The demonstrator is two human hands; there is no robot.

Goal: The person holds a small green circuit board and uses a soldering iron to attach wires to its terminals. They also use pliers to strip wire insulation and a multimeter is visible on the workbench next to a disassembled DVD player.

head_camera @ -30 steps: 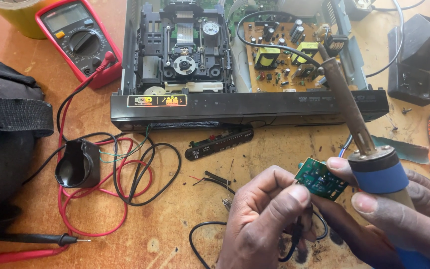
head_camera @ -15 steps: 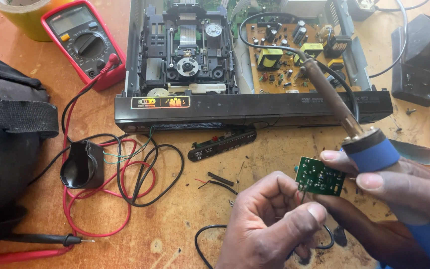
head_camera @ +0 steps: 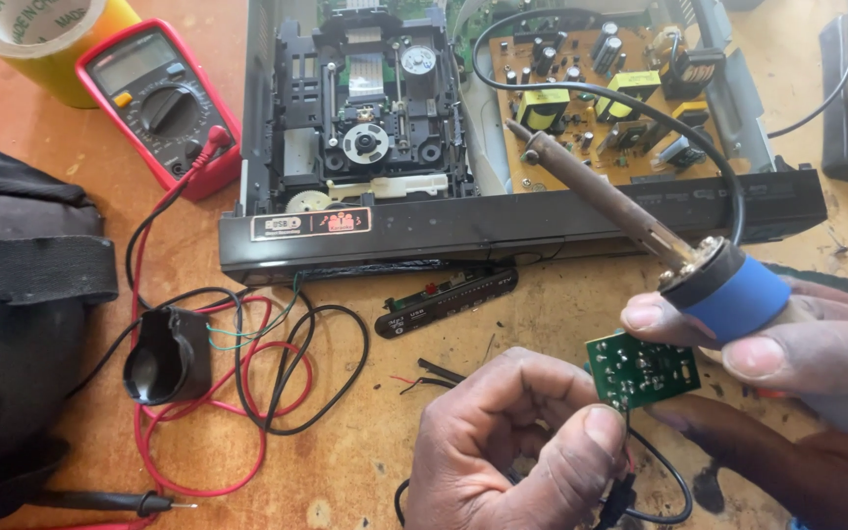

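Hands work over a wooden workbench [head_camera: 365, 461] scattered with electronics. The right hand [head_camera: 797, 344] is closed around the blue grip of a soldering iron [head_camera: 630, 216], whose metal shaft slants up and left, its tip over an opened disc player [head_camera: 503, 128]. The same hand's lower fingers pinch a small green circuit board [head_camera: 642, 370], held just below the iron's handle. The left hand [head_camera: 512, 442] is curled in a loose fist, thumb touching the board's lower left edge (what it grips, if anything, cannot be made out). Further left lie tangled red and black wires [head_camera: 247, 393], a red multimeter [head_camera: 159, 103], a yellow tape roll [head_camera: 51, 44] and a black bag [head_camera: 12, 324].
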